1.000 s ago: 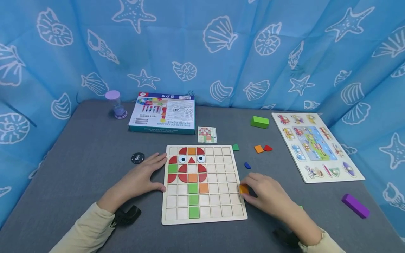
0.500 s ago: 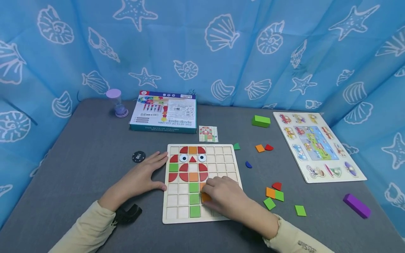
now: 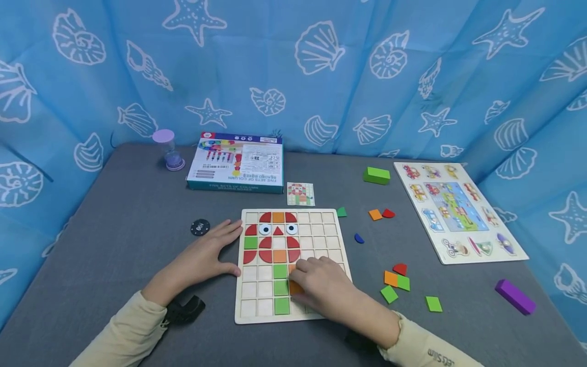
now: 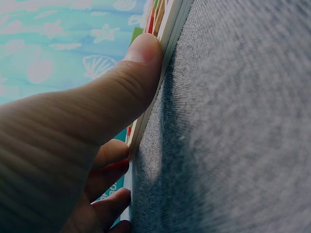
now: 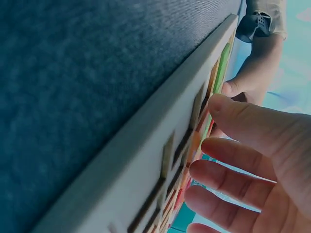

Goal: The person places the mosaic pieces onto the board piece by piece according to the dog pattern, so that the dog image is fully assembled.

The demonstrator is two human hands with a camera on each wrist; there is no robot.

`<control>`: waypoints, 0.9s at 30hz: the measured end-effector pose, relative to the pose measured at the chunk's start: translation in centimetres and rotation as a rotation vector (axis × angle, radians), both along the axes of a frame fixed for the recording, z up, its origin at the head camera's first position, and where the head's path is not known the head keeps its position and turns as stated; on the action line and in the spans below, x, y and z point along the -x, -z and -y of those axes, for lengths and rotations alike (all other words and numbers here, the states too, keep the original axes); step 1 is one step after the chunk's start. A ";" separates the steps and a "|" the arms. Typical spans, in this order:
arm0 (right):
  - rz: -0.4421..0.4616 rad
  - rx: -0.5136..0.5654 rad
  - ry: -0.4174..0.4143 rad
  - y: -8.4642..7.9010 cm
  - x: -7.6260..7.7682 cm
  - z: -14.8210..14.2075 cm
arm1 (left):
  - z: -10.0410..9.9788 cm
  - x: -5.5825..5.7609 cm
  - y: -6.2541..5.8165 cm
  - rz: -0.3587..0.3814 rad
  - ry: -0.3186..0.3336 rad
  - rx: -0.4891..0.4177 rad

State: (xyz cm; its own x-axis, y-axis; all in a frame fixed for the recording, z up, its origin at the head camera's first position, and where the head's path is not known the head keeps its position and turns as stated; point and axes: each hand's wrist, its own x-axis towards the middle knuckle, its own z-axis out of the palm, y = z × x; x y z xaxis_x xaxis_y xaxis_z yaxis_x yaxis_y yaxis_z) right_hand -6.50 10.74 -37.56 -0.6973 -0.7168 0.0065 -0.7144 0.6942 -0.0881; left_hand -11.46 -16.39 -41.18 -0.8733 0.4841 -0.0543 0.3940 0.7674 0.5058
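Moved leftward, the orange tile (image 3: 295, 288) shows clearly only in head view.

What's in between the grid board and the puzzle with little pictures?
It's not bare: a blue half-circle, red pieces, orange squares and green pieces lie between the grid board and the puzzle, as the head view shows.

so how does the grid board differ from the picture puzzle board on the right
The grid board is split into small square cells, some filled with coloured pieces; the picture puzzle board has separate pictures around a central scene. The grid board sits nearly straight in the head view, while the picture puzzle board slants. The left hand touches the grid board's edge; no hand touches the picture puzzle board. Both lie flat on the gray table.
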 end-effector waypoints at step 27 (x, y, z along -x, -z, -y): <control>0.103 -0.059 0.491 -0.4 -0.3 -15.5 | 0.1 0.0 0.3 0.001 -0.004 -0.002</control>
